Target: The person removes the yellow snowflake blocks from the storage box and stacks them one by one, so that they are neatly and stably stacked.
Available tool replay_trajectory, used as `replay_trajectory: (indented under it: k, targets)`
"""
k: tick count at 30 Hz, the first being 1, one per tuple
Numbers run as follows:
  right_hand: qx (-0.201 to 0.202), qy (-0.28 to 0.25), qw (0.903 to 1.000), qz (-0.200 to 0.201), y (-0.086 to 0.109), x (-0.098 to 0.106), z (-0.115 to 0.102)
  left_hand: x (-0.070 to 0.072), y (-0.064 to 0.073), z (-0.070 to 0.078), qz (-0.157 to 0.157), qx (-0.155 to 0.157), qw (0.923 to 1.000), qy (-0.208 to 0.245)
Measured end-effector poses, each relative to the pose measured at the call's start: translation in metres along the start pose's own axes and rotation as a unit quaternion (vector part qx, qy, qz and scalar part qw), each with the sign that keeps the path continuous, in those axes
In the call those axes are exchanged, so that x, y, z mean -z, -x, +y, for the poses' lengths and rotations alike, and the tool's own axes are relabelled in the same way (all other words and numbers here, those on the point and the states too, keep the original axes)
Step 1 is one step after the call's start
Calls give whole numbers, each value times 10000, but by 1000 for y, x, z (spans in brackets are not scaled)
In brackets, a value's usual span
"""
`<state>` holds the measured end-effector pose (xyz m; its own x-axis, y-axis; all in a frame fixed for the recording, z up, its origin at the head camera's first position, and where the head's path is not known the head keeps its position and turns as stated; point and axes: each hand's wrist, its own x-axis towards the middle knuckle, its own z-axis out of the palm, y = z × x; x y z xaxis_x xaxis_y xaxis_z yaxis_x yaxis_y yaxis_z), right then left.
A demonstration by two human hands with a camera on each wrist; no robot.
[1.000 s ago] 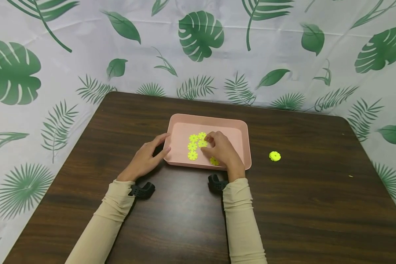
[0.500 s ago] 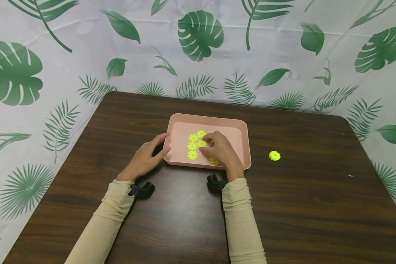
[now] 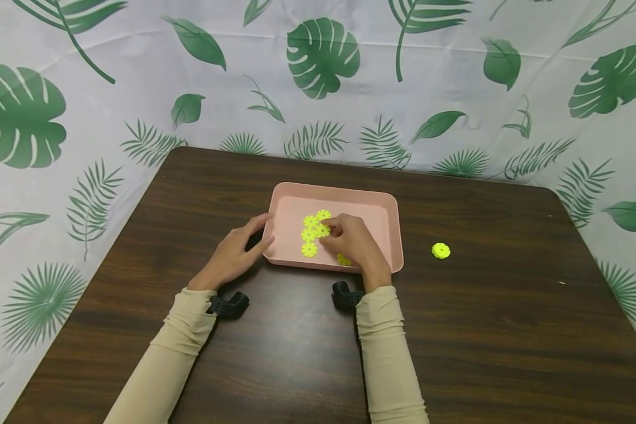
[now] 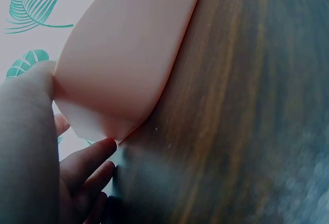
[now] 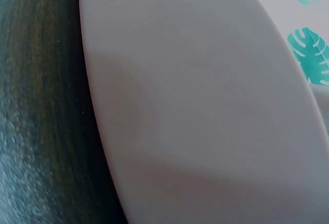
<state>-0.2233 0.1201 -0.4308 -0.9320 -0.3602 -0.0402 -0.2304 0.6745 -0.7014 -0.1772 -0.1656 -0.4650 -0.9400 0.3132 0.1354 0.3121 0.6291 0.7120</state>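
Note:
A shallow pink tray (image 3: 387, 229) lies on the dark wooden table, with several neon-yellow notched flower-shaped discs (image 3: 310, 249) in it. My left hand (image 3: 235, 250) holds the tray's left end, thumb over the rim and fingers against the outer wall, as the left wrist view shows. Inside the tray, my right hand (image 3: 352, 238) pinches one notched disc (image 3: 321, 230) between thumb and forefinger, touching or overlapping its neighbours. Another disc (image 3: 344, 259) lies apart, partly under that hand. Only the tray's outer wall (image 5: 195, 106) fills the right wrist view; the hand's work is hidden there.
A small pile of yellow discs (image 3: 441, 251) sits on the table (image 3: 509, 306) to the right of the tray. A leaf-printed cloth (image 3: 350, 106) hangs behind the table's far edge. Black mounts (image 3: 229, 305) are strapped at both wrists.
My right hand's fingertips have closed in slightly, and the disc between them has shifted a little left toward the others. The left hand and tray have stayed in place.

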Motion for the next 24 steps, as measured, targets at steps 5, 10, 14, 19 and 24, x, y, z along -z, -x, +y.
replay_trajectory:
  k: [5, 10, 14, 19, 24]
  targets:
    - [58, 81, 9999, -16, 0, 1, 2, 0, -1, 0, 6, -50, 10000, 35]
    - [128, 239, 9996, 122, 3, 6, 3, -1, -2, -2, 8, -71, 10000, 30]
    - [232, 267, 9975, 608, 12, 21, 8, -2, -1, -2, 2, -68, 10000, 55]
    - [305, 192, 9901, 1355, 33, 52, 22, 0, -1, -1, 34, -49, 10000, 74]
    - [198, 348, 9789, 2004, 59, 84, 52, -1, 0, -1, 5, -58, 10000, 47]
